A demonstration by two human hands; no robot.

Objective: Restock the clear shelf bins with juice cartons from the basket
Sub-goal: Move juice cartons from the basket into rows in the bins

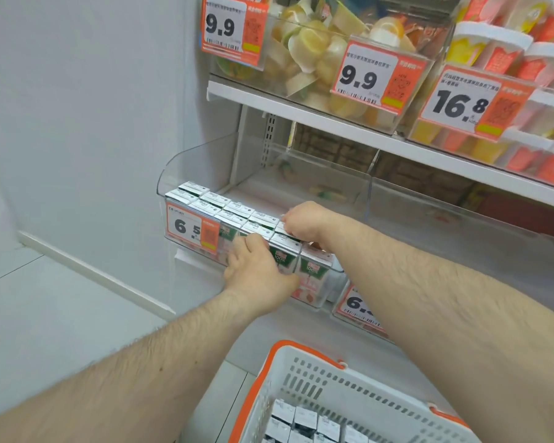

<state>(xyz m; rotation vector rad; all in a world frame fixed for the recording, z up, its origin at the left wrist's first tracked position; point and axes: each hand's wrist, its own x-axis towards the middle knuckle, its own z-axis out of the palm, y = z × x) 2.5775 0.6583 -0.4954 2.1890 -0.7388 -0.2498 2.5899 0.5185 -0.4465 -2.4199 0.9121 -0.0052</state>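
juice cartons stand in rows in the clear bin at centre left of the frame, behind a 6.5 price tag. the left hand lies on the front cartons, whether it clasps one i cannot tell. the right hand pinches a carton top. more cartons fill the basket at lower right.

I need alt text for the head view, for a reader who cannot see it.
Both hands, left and right, press on juice cartons packed in a clear shelf bin. Below, a white and orange basket holds more cartons.
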